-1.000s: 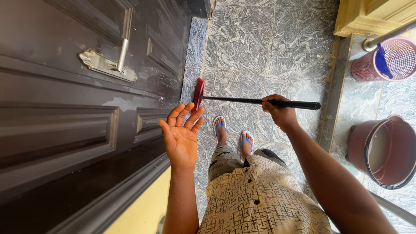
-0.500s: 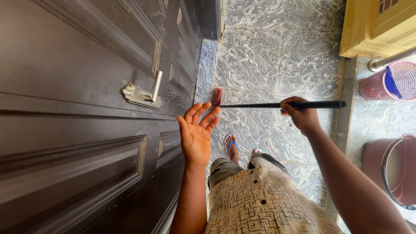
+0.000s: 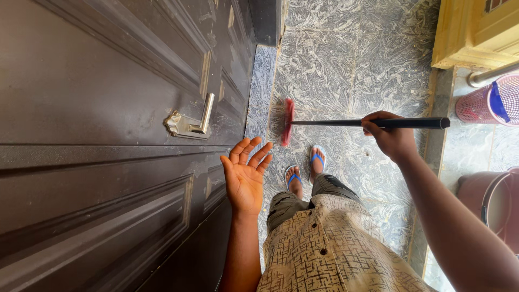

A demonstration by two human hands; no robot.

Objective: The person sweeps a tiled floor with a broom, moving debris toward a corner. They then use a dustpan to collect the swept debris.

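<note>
Right hand [image 3: 390,135] is wrapped round the long black broom handle [image 3: 346,123] near its top end, the red-bristled broom head [image 3: 286,122] down on the grey marbled floor tiles [image 3: 351,59] just beside the dark brown panelled door [image 3: 108,108], below its silver lever handle [image 3: 194,121]. Left hand [image 3: 244,176] is up with palm bare and fingers spread wide, holding nothing, close to the door, and blue flip-flops [image 3: 305,167] stand just behind the broom head

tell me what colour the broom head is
Red; the broom head shows best in the head view, on a black handle.
</note>
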